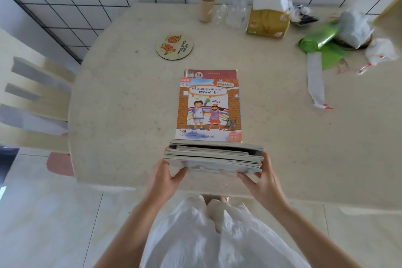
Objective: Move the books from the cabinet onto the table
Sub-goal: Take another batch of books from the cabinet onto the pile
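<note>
A stack of thin picture books (214,156) is held edge-on above the near side of the beige table (121,98). My left hand (168,175) grips its left end, thumb on the near face. My right hand (260,177) grips its right end the same way. Just beyond the stack, a small pile of books (208,109) lies flat on the table, topped by a cover with two children before a brick wall. A red-covered book (212,73) sticks out from under the pile's far edge. The cabinet is out of view.
A round coaster (174,46) lies left of centre. Along the tiled wall stand a cardboard tube (206,7), a pump bottle (238,6) and a tissue box (268,17). Green bags (319,40) and wrappers clutter the right. A chair (37,102) stands at the left.
</note>
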